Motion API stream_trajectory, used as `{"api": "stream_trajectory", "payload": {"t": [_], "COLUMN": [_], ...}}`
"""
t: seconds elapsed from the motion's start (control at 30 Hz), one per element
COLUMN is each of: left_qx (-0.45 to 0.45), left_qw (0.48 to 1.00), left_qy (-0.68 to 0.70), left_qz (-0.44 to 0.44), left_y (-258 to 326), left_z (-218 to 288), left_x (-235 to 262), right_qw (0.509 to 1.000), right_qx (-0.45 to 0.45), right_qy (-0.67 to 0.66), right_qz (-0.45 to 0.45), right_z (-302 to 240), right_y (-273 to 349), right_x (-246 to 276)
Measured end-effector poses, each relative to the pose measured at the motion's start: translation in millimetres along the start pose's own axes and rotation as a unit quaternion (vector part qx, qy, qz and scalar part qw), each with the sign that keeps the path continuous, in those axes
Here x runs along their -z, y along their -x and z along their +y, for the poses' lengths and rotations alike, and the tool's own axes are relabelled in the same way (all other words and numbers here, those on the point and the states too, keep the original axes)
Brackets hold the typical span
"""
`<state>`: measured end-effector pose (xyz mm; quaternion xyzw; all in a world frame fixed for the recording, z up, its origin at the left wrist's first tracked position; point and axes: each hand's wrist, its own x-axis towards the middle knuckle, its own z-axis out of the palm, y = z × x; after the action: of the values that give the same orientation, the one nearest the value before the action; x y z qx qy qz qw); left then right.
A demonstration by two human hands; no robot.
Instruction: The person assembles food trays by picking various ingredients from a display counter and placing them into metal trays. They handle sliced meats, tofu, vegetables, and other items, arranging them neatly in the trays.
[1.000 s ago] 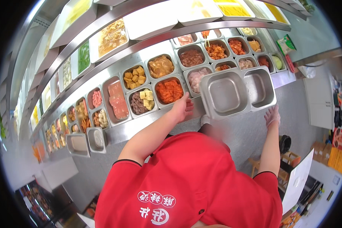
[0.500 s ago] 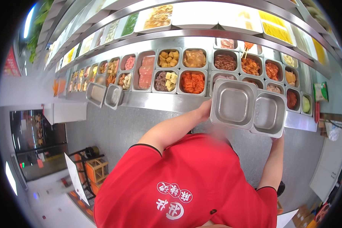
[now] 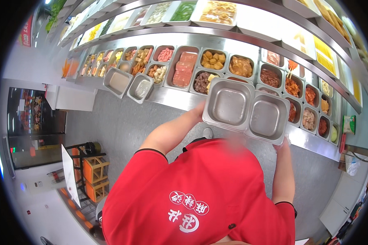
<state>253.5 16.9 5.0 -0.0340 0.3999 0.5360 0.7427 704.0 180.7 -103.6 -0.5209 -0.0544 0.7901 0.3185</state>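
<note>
I hold two empty, deep steel pans side by side in front of my chest, over the edge of a food counter. My left hand point(image 3: 197, 111) grips the near left rim of the left steel pan point(image 3: 227, 104). My right hand point(image 3: 283, 143) is mostly hidden under the near right corner of the right steel pan point(image 3: 268, 118), with only a few fingers showing. My red shirt fills the lower part of the view.
A long steel counter point(image 3: 171, 98) curves across the view, set with several wells of meats, tofu and vegetables. Two more empty steel pans point(image 3: 117, 81) point(image 3: 140, 87) rest on its front ledge at the left. An upper shelf of food trays point(image 3: 216, 12) runs above. An orange stool point(image 3: 95, 169) stands on the floor.
I have shifted left along the counter with both pans held level, so the wells behind them have changed. The two pans on the ledge now lie closer.
</note>
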Motion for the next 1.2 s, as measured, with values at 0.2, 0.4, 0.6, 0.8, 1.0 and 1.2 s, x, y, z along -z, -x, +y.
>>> {"api": "stream_trajectory", "payload": {"t": [0.2,0.4,0.6,0.8,1.0,1.2], "left_qx": [0.0,-0.004,-0.096,-0.165,-0.188,-0.215], "left_qw": [1.0,1.0,0.987,0.869,0.764,0.805], "left_qy": [0.002,0.015,0.003,-0.087,-0.061,-0.019], "left_qz": [-0.004,0.006,0.13,0.459,0.614,0.552], "left_y": [42,64,58,149,187,144], "left_z": [58,88,77,77,139,157], "left_x": [76,126,170,257,341,366], "right_qw": [0.948,0.978,0.821,0.944,0.837,0.691], "right_qx": [0.135,0.031,0.237,0.175,0.309,0.352], "right_qy": [0.241,0.16,0.484,0.278,0.445,0.625], "right_qz": [-0.157,-0.127,-0.188,0.046,0.081,0.087], "right_z": [81,115,114,66,56,62], "right_y": [-45,-33,15,56,134,135], "right_x": [-42,-90,-127,-184,-227,-262]}}
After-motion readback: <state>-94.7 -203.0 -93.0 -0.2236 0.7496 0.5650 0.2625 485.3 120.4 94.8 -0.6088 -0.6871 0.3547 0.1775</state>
